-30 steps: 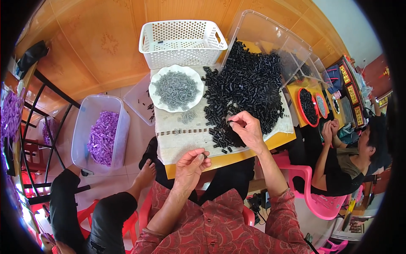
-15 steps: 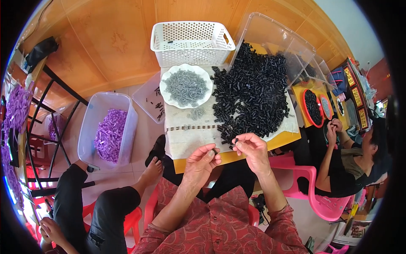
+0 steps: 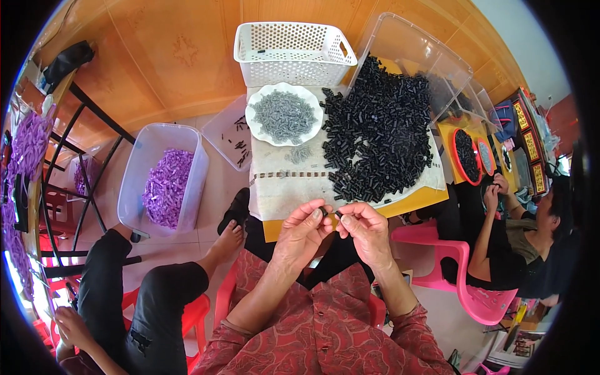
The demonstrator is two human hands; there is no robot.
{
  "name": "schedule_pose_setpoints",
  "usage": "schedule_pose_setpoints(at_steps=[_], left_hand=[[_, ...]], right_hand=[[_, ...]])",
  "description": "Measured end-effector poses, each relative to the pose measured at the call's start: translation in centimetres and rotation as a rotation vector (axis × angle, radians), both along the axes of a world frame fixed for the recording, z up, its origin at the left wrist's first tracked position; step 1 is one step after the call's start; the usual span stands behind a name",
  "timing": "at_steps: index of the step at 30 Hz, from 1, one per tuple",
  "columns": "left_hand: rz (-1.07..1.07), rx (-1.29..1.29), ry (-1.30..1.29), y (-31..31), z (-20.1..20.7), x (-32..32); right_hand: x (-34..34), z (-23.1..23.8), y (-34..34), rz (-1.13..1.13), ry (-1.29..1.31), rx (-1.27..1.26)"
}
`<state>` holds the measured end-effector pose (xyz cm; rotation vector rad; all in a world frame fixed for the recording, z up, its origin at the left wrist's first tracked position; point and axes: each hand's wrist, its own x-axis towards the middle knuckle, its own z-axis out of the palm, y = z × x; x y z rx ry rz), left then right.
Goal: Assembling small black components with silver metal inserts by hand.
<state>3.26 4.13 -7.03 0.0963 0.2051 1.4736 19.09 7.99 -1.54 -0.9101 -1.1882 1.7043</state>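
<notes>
At the lower middle of the frame, the left hand (image 3: 302, 232) and right hand (image 3: 367, 230) meet fingertip to fingertip, fingers pinched together on a small black piece (image 3: 333, 214) just below the desk (image 3: 278, 187) edge. A heap of black pieces (image 3: 381, 134) lies above, beside a white plate (image 3: 284, 115).

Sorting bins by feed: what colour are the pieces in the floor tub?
Purple pieces, in the clear tub; head view.

Room setting: glossy orange-brown tiled floor (image 3: 156, 56) in bright daylight, black metal rack (image 3: 75, 169) at left, pink plastic chair (image 3: 475, 281) at right.
</notes>
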Motion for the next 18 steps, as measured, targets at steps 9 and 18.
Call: schedule_pose_setpoints(at_steps=[9,18], left_hand=[[-0.027,-0.009,-0.062,-0.23,-0.09,0.41],[-0.026,-0.036,-0.065,-0.25,0.22,0.51]], right_hand=[[-0.40,-0.09,-0.57,0.010,0.010,-0.001],[-0.49,0.27,-0.55,-0.001,0.006,-0.009]])
